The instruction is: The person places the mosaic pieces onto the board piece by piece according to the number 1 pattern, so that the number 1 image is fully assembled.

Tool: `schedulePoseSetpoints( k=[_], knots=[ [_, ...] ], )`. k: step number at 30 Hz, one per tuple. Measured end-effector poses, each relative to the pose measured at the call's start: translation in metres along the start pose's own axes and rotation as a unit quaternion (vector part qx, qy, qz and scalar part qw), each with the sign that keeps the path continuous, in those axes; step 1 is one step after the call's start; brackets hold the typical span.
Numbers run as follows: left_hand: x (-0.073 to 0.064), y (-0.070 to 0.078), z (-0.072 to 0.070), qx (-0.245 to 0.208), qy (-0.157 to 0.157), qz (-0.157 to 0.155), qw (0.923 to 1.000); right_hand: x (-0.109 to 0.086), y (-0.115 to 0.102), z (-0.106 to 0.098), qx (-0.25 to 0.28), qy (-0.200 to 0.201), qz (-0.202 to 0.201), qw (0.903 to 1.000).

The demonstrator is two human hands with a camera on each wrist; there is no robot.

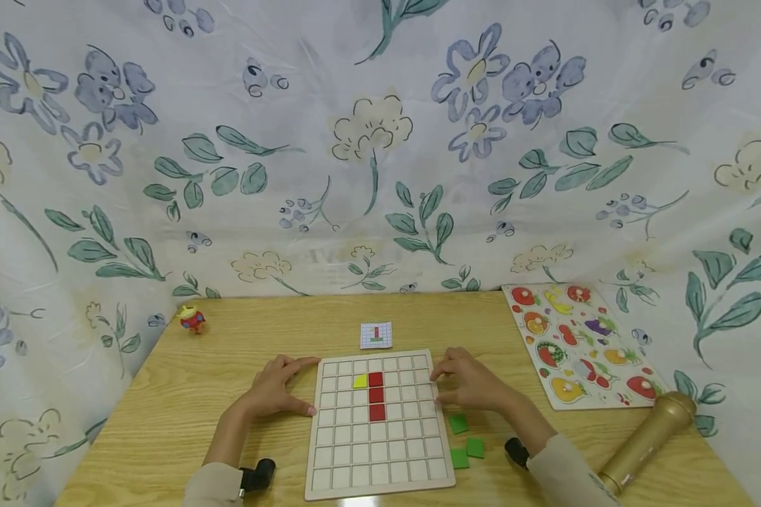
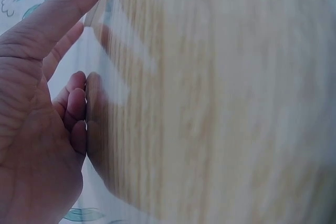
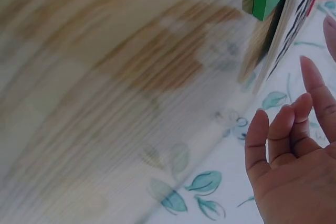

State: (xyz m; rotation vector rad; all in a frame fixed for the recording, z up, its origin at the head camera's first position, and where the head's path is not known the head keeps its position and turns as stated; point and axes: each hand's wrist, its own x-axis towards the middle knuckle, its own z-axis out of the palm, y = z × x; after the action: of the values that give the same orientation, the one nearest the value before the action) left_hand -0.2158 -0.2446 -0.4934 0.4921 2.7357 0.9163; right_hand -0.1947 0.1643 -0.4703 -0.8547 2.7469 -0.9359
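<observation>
The grid board [image 1: 412, 429] lies flat mid-way across the wooden surface [image 1: 260, 317]. The left hand [image 1: 273, 391] spans its left edge, grip wide, thumb and forefinger well apart. Opposite, the right hand [image 1: 475, 384] meets the right edge, grip parted at the fingertips. Green tiles [image 1: 459, 458] crowd just beside that edge; leftward, broad room stretches toward a small toy [image 1: 192, 320].
</observation>
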Motion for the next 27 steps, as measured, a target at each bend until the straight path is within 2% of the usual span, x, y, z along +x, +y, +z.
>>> schedulePoseSetpoints(
  k=[10, 19, 27],
  knots=[
    [0.001, 0.001, -0.001, 0.006, 0.000, 0.001, 1.0000, -0.019, 0.012, -0.009, 0.021, -0.006, -0.013, 0.9997],
    [0.001, 0.001, 0.000, 0.000, -0.001, 0.004, 1.0000, -0.035, 0.013, -0.012, 0.044, -0.035, 0.000, 0.9984],
    [0.002, 0.001, 0.001, 0.011, 0.001, 0.008, 0.9999, -0.042, 0.009, -0.011, 0.038, -0.042, -0.017, 0.9982]
  ],
)
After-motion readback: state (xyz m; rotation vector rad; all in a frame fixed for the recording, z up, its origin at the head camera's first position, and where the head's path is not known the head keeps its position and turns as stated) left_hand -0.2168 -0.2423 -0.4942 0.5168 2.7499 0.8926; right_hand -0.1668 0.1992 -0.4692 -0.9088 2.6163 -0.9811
